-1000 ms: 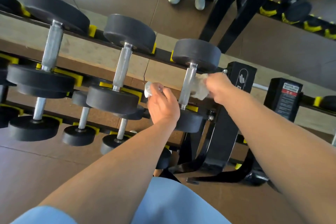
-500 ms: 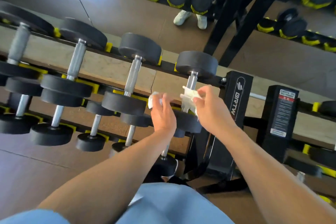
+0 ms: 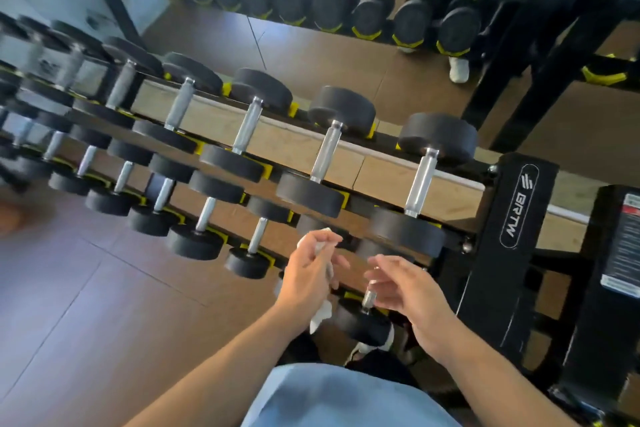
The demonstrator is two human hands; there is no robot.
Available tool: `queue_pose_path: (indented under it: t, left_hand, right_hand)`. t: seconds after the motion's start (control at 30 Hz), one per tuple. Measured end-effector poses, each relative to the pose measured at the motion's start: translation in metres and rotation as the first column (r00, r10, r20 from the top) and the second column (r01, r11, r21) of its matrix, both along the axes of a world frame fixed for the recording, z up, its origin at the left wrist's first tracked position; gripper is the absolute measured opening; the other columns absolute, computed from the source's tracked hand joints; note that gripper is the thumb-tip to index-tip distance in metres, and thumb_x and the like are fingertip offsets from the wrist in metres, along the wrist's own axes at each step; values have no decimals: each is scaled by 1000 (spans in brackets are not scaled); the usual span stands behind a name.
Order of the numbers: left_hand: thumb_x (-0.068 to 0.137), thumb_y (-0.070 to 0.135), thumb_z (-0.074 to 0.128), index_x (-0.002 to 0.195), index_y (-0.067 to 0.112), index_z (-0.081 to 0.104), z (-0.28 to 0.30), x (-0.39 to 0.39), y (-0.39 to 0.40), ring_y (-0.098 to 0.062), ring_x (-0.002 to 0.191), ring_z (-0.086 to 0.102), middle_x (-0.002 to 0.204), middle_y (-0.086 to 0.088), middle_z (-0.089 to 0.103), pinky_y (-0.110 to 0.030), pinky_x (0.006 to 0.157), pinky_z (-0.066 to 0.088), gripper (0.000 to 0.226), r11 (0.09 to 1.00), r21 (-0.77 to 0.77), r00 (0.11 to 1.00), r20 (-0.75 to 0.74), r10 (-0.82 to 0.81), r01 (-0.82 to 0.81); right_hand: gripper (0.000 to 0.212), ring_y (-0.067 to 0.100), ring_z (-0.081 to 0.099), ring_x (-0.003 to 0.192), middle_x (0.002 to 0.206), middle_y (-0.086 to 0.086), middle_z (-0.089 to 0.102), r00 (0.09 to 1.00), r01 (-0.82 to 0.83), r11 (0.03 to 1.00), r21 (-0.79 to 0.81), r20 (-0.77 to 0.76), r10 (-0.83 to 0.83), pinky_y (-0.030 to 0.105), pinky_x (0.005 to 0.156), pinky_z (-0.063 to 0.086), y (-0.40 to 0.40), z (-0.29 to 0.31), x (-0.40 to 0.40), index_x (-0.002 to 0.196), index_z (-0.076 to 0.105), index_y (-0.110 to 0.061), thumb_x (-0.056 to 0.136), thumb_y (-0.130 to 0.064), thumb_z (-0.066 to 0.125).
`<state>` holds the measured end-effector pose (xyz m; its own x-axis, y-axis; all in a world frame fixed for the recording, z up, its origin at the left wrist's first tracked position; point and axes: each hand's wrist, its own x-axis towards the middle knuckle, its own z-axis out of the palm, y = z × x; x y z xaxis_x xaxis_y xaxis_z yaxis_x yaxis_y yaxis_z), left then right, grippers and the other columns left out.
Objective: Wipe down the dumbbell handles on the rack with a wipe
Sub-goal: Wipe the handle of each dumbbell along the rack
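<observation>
Below the top-row dumbbell (image 3: 420, 180), right hand (image 3: 405, 291) now empty, wipe (image 3: 320, 314) moved to left hand (image 3: 310, 270)

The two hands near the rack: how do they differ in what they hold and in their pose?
The left hand is closed on a crumpled white wipe; the right hand holds nothing. The left hand's fingers are curled; the right hand's are spread open. Neither touches a dumbbell handle.
</observation>
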<state>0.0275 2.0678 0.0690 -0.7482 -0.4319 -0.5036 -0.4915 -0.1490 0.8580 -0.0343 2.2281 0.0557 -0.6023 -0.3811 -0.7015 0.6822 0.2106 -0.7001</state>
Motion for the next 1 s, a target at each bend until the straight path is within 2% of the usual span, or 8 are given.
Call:
queue_pose_path:
  t: [0.17,0.3,0.4,0.53,0.63,0.7,0.8,1.0]
  left_hand:
    - [105,16,46,108,13,67,7,25,-9,-26,70,62,87,-21,66,-25,54,48,21,953,258,988,-38,-153,157]
    - [104,21,48,118,32,65,3,53,-28,-20,64,56,89,-17,66,-24,51,43,25,919,325,975,-42,-220,221]
    - [104,22,49,138,57,42,-11,81,-54,-23,68,54,88,-14,68,-24,49,42,49,924,312,973,-11,-232,223]
    - [99,25,60,142,58,26,-27,120,-85,-17,73,60,93,-8,71,-29,60,50,64,946,262,977,41,-207,190]
    - [93,30,67,135,30,50,-34,145,-109,-17,71,61,92,-9,72,-27,57,48,45,933,287,970,43,-241,219]
    - [92,35,68,120,18,64,-40,156,-122,-19,66,56,86,-8,70,-27,56,45,33,917,313,964,18,-264,245]
    - [93,44,64,95,14,72,-48,166,-132,-19,67,53,84,-6,66,-31,62,44,32,929,296,970,34,-241,221]
    - [89,42,70,94,24,77,-58,154,-128,-12,57,48,76,-5,60,-25,52,39,20,941,279,971,86,-223,192]
  right_hand:
    - [73,22,56,129,139,0,60,941,-124,939,-321,263,214,49,109,43,-28,-21,18,141,51,-26,86,-74,53]
    - [52,25,60,125,131,9,65,967,17,945,-327,247,68,47,113,37,-54,-18,42,133,59,-19,97,-54,46]
    - [36,29,62,120,125,10,68,982,55,961,-270,188,-4,47,111,41,-71,-23,69,123,69,-23,101,-43,50]
    - [21,28,68,96,113,14,72,985,142,973,-182,121,-121,37,84,55,-107,-24,107,113,75,-17,99,-18,60]
    - [20,29,71,91,109,15,73,970,242,964,-109,53,-238,36,75,59,-132,-23,131,113,73,-9,97,-12,61]
    - [19,27,71,99,109,9,74,959,281,959,-45,-28,-283,39,83,60,-142,-28,146,112,73,-12,96,-16,62]
    - [19,22,71,100,107,4,73,947,301,953,26,-124,-296,41,88,59,-148,-35,164,109,72,-16,93,-23,65]
    - [28,13,73,95,105,-4,74,952,269,956,119,-186,-244,38,85,61,-138,-42,179,115,69,-20,95,-35,58]
